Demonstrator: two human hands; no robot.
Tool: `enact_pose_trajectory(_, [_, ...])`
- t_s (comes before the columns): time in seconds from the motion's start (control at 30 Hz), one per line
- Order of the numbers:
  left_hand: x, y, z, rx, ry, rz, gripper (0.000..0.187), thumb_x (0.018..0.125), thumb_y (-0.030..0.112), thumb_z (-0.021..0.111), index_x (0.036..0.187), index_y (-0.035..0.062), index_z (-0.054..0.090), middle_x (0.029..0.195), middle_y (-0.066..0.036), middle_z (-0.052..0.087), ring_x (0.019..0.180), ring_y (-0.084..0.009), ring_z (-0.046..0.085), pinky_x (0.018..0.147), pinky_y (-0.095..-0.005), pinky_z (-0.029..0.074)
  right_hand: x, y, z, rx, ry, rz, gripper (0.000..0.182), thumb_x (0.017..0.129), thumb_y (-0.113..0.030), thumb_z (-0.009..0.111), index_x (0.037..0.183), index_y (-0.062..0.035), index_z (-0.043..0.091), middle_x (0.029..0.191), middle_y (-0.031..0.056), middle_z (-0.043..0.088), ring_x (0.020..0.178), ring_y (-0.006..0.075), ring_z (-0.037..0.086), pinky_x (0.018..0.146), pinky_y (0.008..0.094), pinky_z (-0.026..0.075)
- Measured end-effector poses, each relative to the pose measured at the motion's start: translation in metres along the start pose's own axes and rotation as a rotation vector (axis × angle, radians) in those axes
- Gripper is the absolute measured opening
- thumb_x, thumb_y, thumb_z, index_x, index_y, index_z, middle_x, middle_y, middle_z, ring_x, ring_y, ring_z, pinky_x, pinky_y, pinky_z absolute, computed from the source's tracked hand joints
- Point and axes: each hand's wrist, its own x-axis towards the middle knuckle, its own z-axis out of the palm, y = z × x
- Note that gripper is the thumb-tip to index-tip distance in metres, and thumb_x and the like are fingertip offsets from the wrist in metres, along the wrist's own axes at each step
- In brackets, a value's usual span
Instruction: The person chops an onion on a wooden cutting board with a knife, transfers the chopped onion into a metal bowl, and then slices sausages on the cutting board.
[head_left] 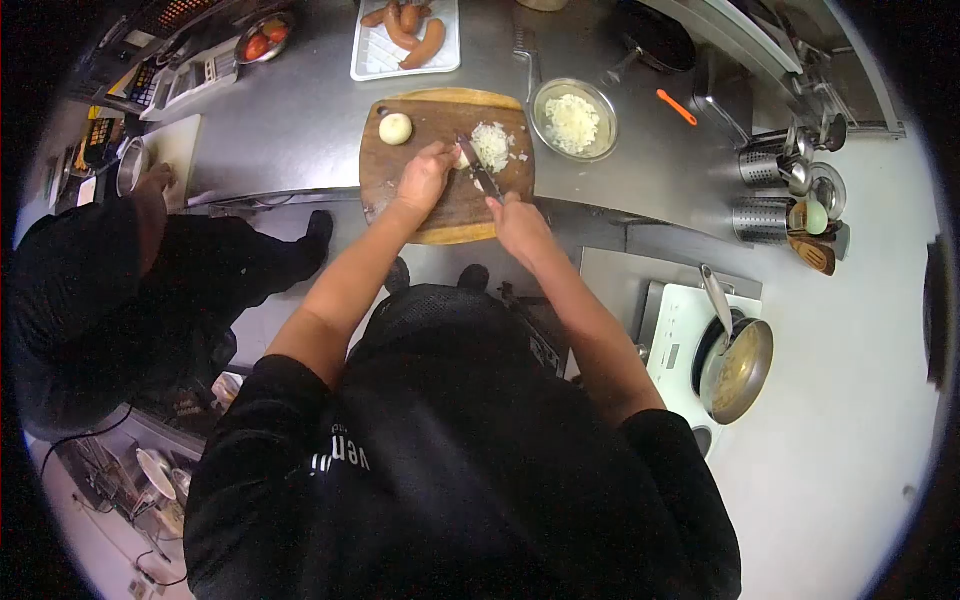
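My right hand (518, 225) is closed round the handle of a knife (479, 168), whose blade points away from me over the wooden cutting board (425, 220). Beside the blade, my left hand (428, 175) presses its fingers on a piece of onion (461, 159). Chopped onion (491, 146) lies in a small heap just right of the blade. A whole peeled onion (395, 129) rests at the board's upper left. To the right of the board stands a metal bowl (541, 118) with chopped onion in it.
Sausages lie on a white tray (376, 60) beyond the board. An orange utensil (677, 107) and a black pan (660, 40) are at the right. A frying pan (738, 372) sits on a white hob. Another person (80, 290) stands at the left.
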Motion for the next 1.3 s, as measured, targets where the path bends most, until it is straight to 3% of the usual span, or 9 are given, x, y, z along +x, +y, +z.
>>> enact_pose_trajectory(0.2, [-0.001, -0.001, 0.002, -0.038, 0.062, 0.063, 0.015, 0.087, 0.012, 0.056, 0.091, 0.0032, 0.068, 0.088, -0.015, 0.062, 0.082, -0.0346, 0.061, 0.072, -0.0414, 0.050, -0.013, -0.003, -0.011, 0.003, -0.022, 0.017, 0.044, 0.097, -0.036, 0.039, 0.099, 0.0065, 0.051, 0.087, 0.0326, 0.061, 0.087, 0.0474, 0.060, 0.078, 0.0531, 0.047])
enact_pose_trajectory(0.47, [-0.008, -0.002, 0.005, -0.044, 0.054, 0.029, 0.013, 0.085, 0.009, 0.058, 0.091, 0.0036, 0.068, 0.090, -0.015, 0.063, 0.081, -0.0336, 0.062, 0.071, -0.0391, 0.051, 0.005, 0.004, 0.023, 0.069, -0.015, 0.023, 0.045, 0.097, -0.036, 0.040, 0.098, 0.0075, 0.051, 0.087, 0.0329, 0.061, 0.086, 0.0480, 0.060, 0.078, 0.0528, 0.047])
enact_pose_trajectory(0.93, [-0.005, -0.001, 0.004, -0.022, 0.075, 0.031, 0.014, 0.085, 0.007, 0.059, 0.094, 0.0051, 0.069, 0.094, -0.014, 0.065, 0.080, -0.0330, 0.063, 0.070, -0.0379, 0.052, -0.008, -0.003, -0.003, 0.024, -0.023, -0.002, 0.046, 0.097, -0.035, 0.040, 0.099, 0.0091, 0.050, 0.085, 0.0340, 0.061, 0.085, 0.0485, 0.060, 0.077, 0.0533, 0.046])
enact_pose_trajectory(1.13, [-0.006, -0.001, 0.001, 0.052, 0.032, 0.022, 0.016, 0.088, 0.013, 0.053, 0.091, 0.0072, 0.068, 0.099, -0.009, 0.065, 0.082, -0.0318, 0.064, 0.070, -0.0399, 0.053, -0.010, -0.005, -0.005, 0.028, -0.006, -0.014, 0.044, 0.097, -0.034, 0.040, 0.098, 0.0084, 0.050, 0.085, 0.0336, 0.061, 0.085, 0.0489, 0.059, 0.077, 0.0542, 0.046])
enact_pose_trajectory(1.3, [-0.007, -0.001, 0.001, 0.030, 0.028, 0.020, 0.017, 0.088, 0.013, 0.052, 0.092, 0.0073, 0.067, 0.098, -0.010, 0.064, 0.080, -0.0321, 0.064, 0.069, -0.0401, 0.053, -0.005, -0.009, 0.001, 0.133, -0.073, 0.091, 0.045, 0.096, -0.035, 0.040, 0.100, 0.0084, 0.050, 0.088, 0.0329, 0.061, 0.087, 0.0492, 0.059, 0.079, 0.0535, 0.046])
